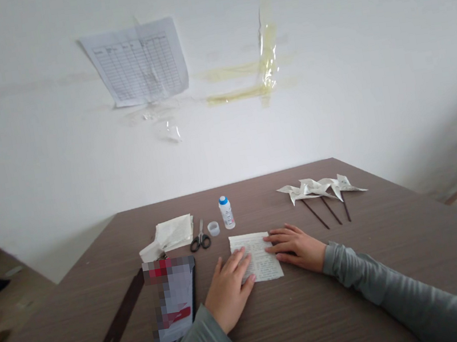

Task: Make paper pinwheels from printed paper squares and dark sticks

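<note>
A roughly square sheet of printed paper point(260, 255) lies flat on the brown table. On its left part rest the fingers of my left hand point(230, 290), stretched out and spread. My right hand point(297, 248) touches the paper's right edge with its fingertips, its fingers apart too. Just beyond the sheet stand a white bottle with a blue cap point(227, 215) and a small translucent round container point(214, 229). Black-handled scissors point(200, 242) lie beside that container, blades pointing away from me.
Several paper pinwheels point(320, 188) on dark sticks lie at the back right. A stack of paper point(175, 232) is at the back left, near a phone point(174, 304) and a bundle of dark sticks point(116, 324). Behind the table point(363, 311) rises a white wall point(242, 146) with a taped sheet.
</note>
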The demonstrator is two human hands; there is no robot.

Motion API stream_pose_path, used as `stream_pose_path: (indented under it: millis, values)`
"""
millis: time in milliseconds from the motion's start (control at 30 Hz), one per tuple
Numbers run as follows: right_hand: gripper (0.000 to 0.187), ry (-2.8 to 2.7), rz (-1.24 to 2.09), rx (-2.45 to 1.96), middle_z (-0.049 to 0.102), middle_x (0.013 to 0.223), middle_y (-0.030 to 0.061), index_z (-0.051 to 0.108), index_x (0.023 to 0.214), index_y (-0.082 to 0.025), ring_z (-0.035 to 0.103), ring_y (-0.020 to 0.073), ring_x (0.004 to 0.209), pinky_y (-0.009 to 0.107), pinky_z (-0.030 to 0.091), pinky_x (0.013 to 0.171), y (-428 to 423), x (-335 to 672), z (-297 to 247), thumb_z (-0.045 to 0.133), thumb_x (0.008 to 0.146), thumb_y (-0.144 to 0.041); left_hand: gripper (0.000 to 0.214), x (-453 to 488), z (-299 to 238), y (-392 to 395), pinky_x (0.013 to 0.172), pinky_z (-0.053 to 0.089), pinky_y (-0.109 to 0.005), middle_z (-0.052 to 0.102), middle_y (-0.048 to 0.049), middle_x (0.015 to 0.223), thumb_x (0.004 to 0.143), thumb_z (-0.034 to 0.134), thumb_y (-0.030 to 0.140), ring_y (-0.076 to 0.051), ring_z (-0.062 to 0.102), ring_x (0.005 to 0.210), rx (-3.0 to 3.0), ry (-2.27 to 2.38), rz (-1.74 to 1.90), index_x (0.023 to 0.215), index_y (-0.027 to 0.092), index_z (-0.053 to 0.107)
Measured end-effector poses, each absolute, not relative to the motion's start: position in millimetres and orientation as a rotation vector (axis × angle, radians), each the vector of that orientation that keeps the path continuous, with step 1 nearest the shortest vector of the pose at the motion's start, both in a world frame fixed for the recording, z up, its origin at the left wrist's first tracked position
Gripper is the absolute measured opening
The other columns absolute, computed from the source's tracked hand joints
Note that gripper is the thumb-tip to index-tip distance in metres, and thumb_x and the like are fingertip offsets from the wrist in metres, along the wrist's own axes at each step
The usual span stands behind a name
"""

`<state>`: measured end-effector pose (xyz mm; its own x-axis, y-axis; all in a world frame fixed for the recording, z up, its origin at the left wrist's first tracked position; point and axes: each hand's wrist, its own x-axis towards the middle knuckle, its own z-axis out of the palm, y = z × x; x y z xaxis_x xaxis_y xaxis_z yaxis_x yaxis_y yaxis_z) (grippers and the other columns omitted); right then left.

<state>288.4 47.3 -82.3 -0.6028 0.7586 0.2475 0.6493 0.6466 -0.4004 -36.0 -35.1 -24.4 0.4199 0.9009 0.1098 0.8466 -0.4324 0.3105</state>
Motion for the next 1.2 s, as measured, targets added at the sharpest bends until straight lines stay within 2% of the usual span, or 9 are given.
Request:
stream_pose_path:
  millis: [133, 233, 333, 600, 733, 833, 1067, 1133, 1200]
  values:
    - [0.028, -2.435, 0.338, -1.154, 0.09, 0.172, 0.0109, 0.101, 0.143, -0.038, 0.077, 0.0432, 0.173, 0.084, 0.041, 0.157, 54, 295, -81, 0.08, 0.125, -0.038, 0.052, -45, -21, -37, 0.154, 0.049, -0.083, 0.077, -0.0179, 0.188, 0.122, 0.071, 0.025, -0.047, 0.069, 0.182, 2.456, 1.839, 0.392, 0.171, 0.027, 0.089]
    - [0.028, -2.443, 0.363, -1.138, 0.089, 0.174, 0.0143, 0.099, 0.145, -0.035, 0.077, 0.0435, 0.173, 0.085, 0.041, 0.157, 55, 300, -76, 0.083, 0.123, -0.042, 0.052, -46, -18, -40, 0.153, 0.05, -0.085, 0.077, -0.0189, 0.188, 0.119, 0.079, 0.029, -0.051, 0.069, 0.181, 2.412, 1.941, 0.318, 0.17, 0.026, 0.091]
    - [0.028, -2.437, 0.377, -1.124, 0.088, 0.175, 0.0144, 0.098, 0.146, -0.036, 0.079, 0.0438, 0.171, 0.083, 0.046, 0.155, 53, 301, -72, 0.089, 0.119, -0.043, 0.051, -44, -17, -42, 0.152, 0.052, -0.084, 0.077, -0.0177, 0.188, 0.12, 0.079, 0.03, -0.05, 0.07, 0.18, 2.401, 1.955, 0.308, 0.169, 0.028, 0.091]
    - [0.018, -2.401, 0.265, -1.152, 0.093, 0.166, 0.0118, 0.098, 0.131, -0.038, 0.084, 0.0447, 0.163, 0.082, 0.055, 0.149, 47, 297, -69, 0.093, 0.115, -0.033, 0.049, -44, -21, -42, 0.153, 0.05, -0.084, 0.08, -0.0209, 0.183, 0.12, 0.078, 0.032, -0.05, 0.074, 0.176, 2.443, 1.955, 0.311, 0.165, 0.022, 0.093]
    - [0.023, -2.432, 0.266, -1.147, 0.092, 0.169, 0.0119, 0.098, 0.139, -0.039, 0.082, 0.0441, 0.166, 0.083, 0.054, 0.149, 49, 298, -72, 0.092, 0.117, -0.036, 0.045, -48, -31, -40, 0.152, 0.053, -0.083, 0.084, -0.0223, 0.178, 0.118, 0.079, 0.032, -0.051, 0.078, 0.171, 2.466, 1.94, 0.39, 0.157, 0.019, 0.097]
    - [0.03, -2.447, 0.258, -1.153, 0.089, 0.174, 0.011, 0.097, 0.148, -0.04, 0.08, 0.0431, 0.169, 0.082, 0.054, 0.15, 51, 299, -75, 0.09, 0.119, -0.037, 0.039, -52, -43, -37, 0.149, 0.057, -0.081, 0.089, -0.0203, 0.171, 0.116, 0.08, 0.031, -0.049, 0.083, 0.165, 2.501, 1.911, 0.504, 0.147, 0.022, 0.101]
    - [0.039, -2.484, 0.249, -1.135, 0.086, 0.178, 0.0126, 0.095, 0.159, -0.04, 0.078, 0.0454, 0.171, 0.087, 0.049, 0.152, 48, 296, -72, 0.082, 0.122, -0.037, 0.023, -56, -63, -35, 0.144, 0.062, -0.078, 0.101, -0.0156, 0.146, 0.117, 0.08, 0.033, -0.045, 0.093, 0.147, 2.511, 1.933, 0.813, 0.115, 0.027, 0.103]
    - [0.04, -2.493, 0.235, -1.137, 0.086, 0.178, 0.0133, 0.095, 0.16, -0.04, 0.078, 0.0468, 0.17, 0.087, 0.049, 0.152, 46, 293, -71, 0.08, 0.123, -0.038, 0.022, -50, -63, -35, 0.145, 0.063, -0.077, 0.1, -0.0168, 0.15, 0.117, 0.081, 0.032, -0.045, 0.092, 0.149, 2.519, 1.907, 0.869, 0.12, 0.025, 0.101]
    - [0.041, -2.494, 0.214, -1.148, 0.087, 0.177, 0.0133, 0.095, 0.161, -0.041, 0.077, 0.048, 0.169, 0.086, 0.051, 0.151, 43, 290, -71, 0.08, 0.123, -0.038, 0.031, -43, -60, -34, 0.146, 0.061, -0.08, 0.095, -0.0173, 0.161, 0.116, 0.081, 0.03, -0.046, 0.088, 0.156, 2.536, 1.863, 0.863, 0.142, 0.026, 0.099]
